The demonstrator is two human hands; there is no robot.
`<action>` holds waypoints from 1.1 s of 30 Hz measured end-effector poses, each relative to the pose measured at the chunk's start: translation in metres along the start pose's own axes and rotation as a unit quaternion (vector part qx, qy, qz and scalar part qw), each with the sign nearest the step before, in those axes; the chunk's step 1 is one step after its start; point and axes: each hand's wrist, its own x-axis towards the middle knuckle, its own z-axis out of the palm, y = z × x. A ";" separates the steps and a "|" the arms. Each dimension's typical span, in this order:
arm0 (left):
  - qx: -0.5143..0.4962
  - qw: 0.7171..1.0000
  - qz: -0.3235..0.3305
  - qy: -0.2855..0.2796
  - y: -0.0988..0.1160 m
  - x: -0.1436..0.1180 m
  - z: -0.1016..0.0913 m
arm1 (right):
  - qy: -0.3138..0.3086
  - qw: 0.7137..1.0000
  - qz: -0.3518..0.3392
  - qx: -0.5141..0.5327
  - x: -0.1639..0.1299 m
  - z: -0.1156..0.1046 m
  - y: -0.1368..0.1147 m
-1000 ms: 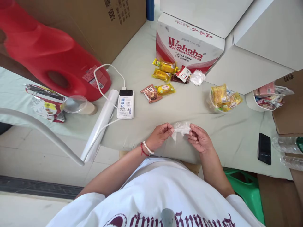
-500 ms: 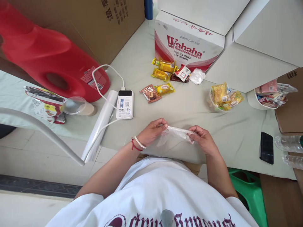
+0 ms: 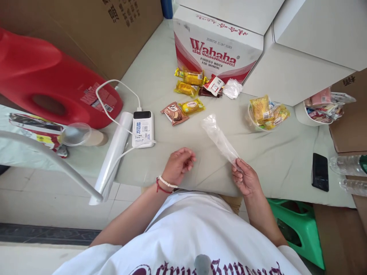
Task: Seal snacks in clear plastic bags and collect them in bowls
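My right hand [image 3: 246, 176] pinches the lower end of a clear plastic bag [image 3: 219, 137], folded into a long narrow strip. From my fingers the strip slants up and left over the table. My left hand [image 3: 179, 165] is apart from the bag, its fingers curled in and nothing visible in them. Beyond the bag lie several yellow-wrapped snacks [image 3: 193, 76], a brown snack packet [image 3: 174, 113], a red and white packet [image 3: 214, 84] and a crumpled white plastic bag [image 3: 233, 88].
At the left are a power bank [image 3: 142, 130] with a white cable, a plastic roll [image 3: 113, 156], a cup [image 3: 82, 134] and a red jug [image 3: 57, 84]. A Wahaha box [image 3: 218, 49] stands behind. Rightward are a snack tub [image 3: 255, 124], a white bowl [image 3: 311, 119] and a phone [image 3: 320, 172].
My left hand has let go of the plastic bag. The bag was stretched level between both hands; now it hangs from my right hand alone, pointing up and left.
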 end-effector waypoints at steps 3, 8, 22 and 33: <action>0.063 0.995 -0.036 -0.072 -0.014 -0.005 0.020 | -0.006 1.000 0.002 -0.011 -0.004 0.000 0.004; 0.053 0.993 -0.011 -0.101 -0.024 0.013 0.051 | 0.004 1.000 0.006 -0.009 -0.010 0.001 0.011; 0.049 0.988 0.004 -0.144 -0.027 0.012 0.063 | -0.035 0.793 -0.350 -0.498 -0.032 0.003 -0.030; 0.047 0.991 -0.012 -0.127 -0.020 0.010 0.041 | -0.062 0.955 -0.137 -0.257 -0.006 0.018 -0.011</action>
